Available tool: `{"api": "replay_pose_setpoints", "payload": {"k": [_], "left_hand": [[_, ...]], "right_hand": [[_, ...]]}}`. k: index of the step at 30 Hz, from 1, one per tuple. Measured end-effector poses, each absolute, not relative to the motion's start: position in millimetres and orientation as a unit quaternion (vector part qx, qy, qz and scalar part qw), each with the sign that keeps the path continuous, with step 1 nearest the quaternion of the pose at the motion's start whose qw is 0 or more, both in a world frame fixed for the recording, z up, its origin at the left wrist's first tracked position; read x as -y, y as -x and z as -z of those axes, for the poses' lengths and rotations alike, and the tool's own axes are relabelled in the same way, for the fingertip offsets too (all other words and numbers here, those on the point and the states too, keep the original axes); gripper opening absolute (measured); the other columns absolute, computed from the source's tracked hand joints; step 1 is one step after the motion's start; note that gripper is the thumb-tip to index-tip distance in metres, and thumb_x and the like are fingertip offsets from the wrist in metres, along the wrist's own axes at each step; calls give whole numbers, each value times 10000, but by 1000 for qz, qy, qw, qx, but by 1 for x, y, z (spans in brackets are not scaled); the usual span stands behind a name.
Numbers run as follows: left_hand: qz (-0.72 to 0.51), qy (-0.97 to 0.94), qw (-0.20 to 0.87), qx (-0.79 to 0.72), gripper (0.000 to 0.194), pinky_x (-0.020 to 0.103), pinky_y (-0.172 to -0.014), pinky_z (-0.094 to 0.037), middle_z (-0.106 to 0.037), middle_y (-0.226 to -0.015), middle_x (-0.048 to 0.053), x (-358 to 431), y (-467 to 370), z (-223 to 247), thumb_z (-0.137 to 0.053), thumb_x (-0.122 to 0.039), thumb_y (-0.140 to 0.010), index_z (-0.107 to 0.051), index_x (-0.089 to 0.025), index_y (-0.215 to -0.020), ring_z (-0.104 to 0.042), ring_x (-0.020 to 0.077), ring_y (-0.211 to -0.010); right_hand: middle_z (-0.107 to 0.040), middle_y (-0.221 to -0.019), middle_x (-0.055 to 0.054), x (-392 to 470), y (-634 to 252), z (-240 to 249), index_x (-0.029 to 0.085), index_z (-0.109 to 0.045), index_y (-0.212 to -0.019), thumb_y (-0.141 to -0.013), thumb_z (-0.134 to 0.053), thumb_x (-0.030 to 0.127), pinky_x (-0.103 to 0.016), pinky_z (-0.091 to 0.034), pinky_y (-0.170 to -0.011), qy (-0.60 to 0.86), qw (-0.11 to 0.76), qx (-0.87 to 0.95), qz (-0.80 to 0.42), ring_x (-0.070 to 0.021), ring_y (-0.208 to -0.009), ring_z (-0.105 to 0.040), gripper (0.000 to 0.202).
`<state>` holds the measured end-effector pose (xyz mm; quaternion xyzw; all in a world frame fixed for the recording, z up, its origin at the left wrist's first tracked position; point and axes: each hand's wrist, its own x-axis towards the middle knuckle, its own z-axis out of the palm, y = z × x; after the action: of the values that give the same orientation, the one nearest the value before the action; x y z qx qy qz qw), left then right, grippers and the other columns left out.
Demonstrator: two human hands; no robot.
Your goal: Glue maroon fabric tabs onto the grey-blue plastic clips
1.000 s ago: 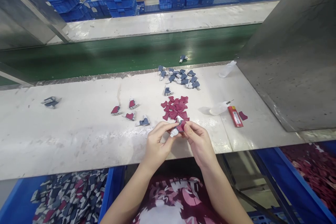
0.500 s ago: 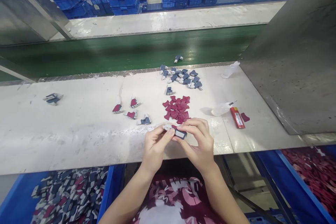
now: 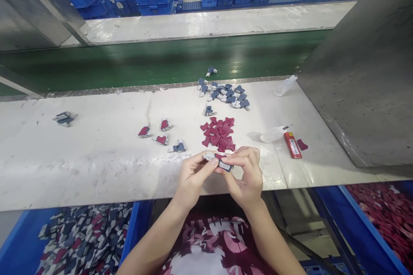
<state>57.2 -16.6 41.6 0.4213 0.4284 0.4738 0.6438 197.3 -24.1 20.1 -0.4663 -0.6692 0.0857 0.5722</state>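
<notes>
Both hands meet over the front of the white worktop (image 3: 97,176). Between them is a small grey and navy part (image 3: 225,166) with a maroon piece on its upper face. My left hand (image 3: 195,177) pinches its grey end with thumb and fingers. On the other side, my right hand (image 3: 245,176) grips the navy end, fingertips pressing near the maroon piece. Just beyond the fingers lies a pile of maroon pieces (image 3: 220,132). Farther back is a group of navy and grey parts (image 3: 229,94). Left of the hands sit a navy and grey part (image 3: 178,146) and several maroon-faced parts (image 3: 162,139).
Two clear bottles, one (image 3: 272,134) with a needle tip, and a red box (image 3: 292,145) stand or lie at right. A green belt (image 3: 155,62) runs behind. Blue bins (image 3: 136,227) with parts are below the edge. A metal panel (image 3: 364,77) rises at right.
The lone part on the green belt has moved left. Both hands still hold the part, with my right fingers shifted slightly over it. The view has shifted slightly.
</notes>
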Motion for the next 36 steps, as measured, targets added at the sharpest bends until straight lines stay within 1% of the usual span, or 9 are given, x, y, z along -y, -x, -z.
{"api": "replay_pose_setpoints", "payload": {"k": [7, 12, 18, 22, 25, 28, 30, 33, 36], "left_hand": [[-462, -480, 622, -411, 216, 310, -828, -548, -757, -935, 77, 16, -53, -47, -635, -338, -930, -767, -174, -974, -688, 205, -852], [-464, -488, 613, -414, 235, 317, -826, -567, -765, -950, 86, 16, -54, -50, -648, -366, -914, -759, -168, -978, -707, 218, -862], [-448, -463, 626, -440, 160, 308, -812, -573, -760, -927, 70, 12, -57, -55, -733, -317, -841, -752, -176, -914, -705, 211, -865], [-433, -425, 653, -454, 179, 287, -811, -562, -759, -934, 52, 9, -56, -52, -771, -282, -802, -749, -184, -950, -697, 186, -862], [-432, -386, 678, -452, 247, 298, -876, -539, -760, -993, 67, 6, -53, -46, -780, -293, -800, -747, -181, -1017, -695, 191, -925], [-457, -335, 690, -450, 335, 310, -927, -515, -756, -955, 65, 0, -44, -40, -786, -301, -802, -724, -177, -1107, -695, 187, -938], [-490, -301, 680, -455, 382, 308, -919, -517, -747, -911, 52, -4, -32, -39, -799, -298, -789, -701, -178, -1138, -697, 183, -928], [-557, -277, 619, -480, 429, 299, -892, -529, -741, -907, 42, -10, -5, -41, -822, -326, -759, -684, -178, -1137, -697, 181, -923], [-606, -274, 539, -517, 458, 300, -881, -539, -740, -863, 28, -9, 24, -44, -844, -372, -730, -687, -176, -1112, -698, 177, -878]], "right_hand": [[-691, -861, -17, 27, -201, -14, 281, -603, -1146, -818, -757, 194, -413, -510, -766, 501, 584, 630, -111, -228, -877, -609, 373], [-726, -890, -7, 26, -205, -13, 290, -604, -957, -820, -748, 158, -410, -526, -733, 480, 590, 645, -77, -212, -835, -633, 238], [-723, -890, -6, 22, -210, -15, 314, -655, -901, -818, -764, 169, -407, -545, -712, 464, 571, 676, -26, -211, -840, -619, 200], [-727, -910, -6, 19, -210, -11, 325, -684, -889, -812, -748, 100, -408, -550, -753, 452, 561, 694, -2, -217, -893, -599, 247], [-726, -919, -6, 13, -207, -11, 329, -679, -952, -818, -721, 61, -404, -553, -766, 445, 548, 708, -2, -214, -892, -595, 303], [-722, -928, -14, 1, -201, -20, 302, -635, -1111, -839, -688, 54, -384, -549, -789, 411, 526, 744, -34, -205, -901, -588, 372], [-714, -991, -33, -15, -197, -33, 278, -597, -1202, -850, -700, 114, -396, -541, -846, 366, 486, 790, -76, -216, -963, -585, 402], [-672, -1128, -70, -58, -189, -55, 264, -574, -1247, -837, -750, 326, -441, -511, -943, 315, 428, 838, -128, -255, -1080, -572, 450], [-635, -1233, -87, -129, -174, -69, 248, -551, -1275, -941, -602, 395, -435, -481, -995, 406, 390, 817, -125, -255, -1146, -555, 368]]}}
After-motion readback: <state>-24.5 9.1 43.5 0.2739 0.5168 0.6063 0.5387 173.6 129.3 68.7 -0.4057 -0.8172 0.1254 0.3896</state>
